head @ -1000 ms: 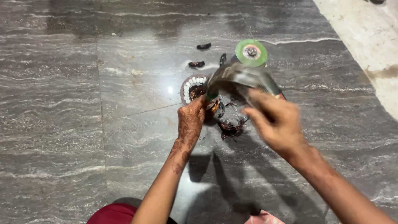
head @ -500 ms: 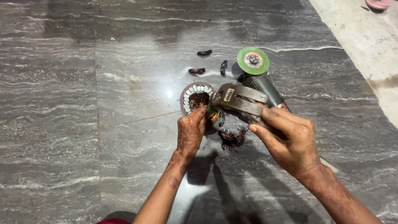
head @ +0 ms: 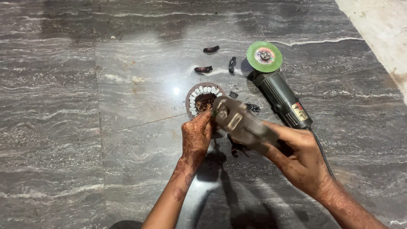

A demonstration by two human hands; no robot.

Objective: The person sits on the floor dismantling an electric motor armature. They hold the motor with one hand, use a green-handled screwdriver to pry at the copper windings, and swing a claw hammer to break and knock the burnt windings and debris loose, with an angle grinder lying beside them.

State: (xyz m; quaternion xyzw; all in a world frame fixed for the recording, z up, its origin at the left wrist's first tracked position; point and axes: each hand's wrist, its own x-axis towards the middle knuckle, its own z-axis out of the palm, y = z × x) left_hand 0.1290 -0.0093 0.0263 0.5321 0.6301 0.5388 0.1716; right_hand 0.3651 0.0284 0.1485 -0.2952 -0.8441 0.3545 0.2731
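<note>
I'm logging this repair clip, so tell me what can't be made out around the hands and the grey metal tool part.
Head view only:
- Left hand: fingertips hidden behind the grey metal part.
- Right hand: its palm covers the part's rear end.
- Dark bits on the floor: too small to identify.
- Angle grinder: cord's far end hidden by the right hand.
</note>
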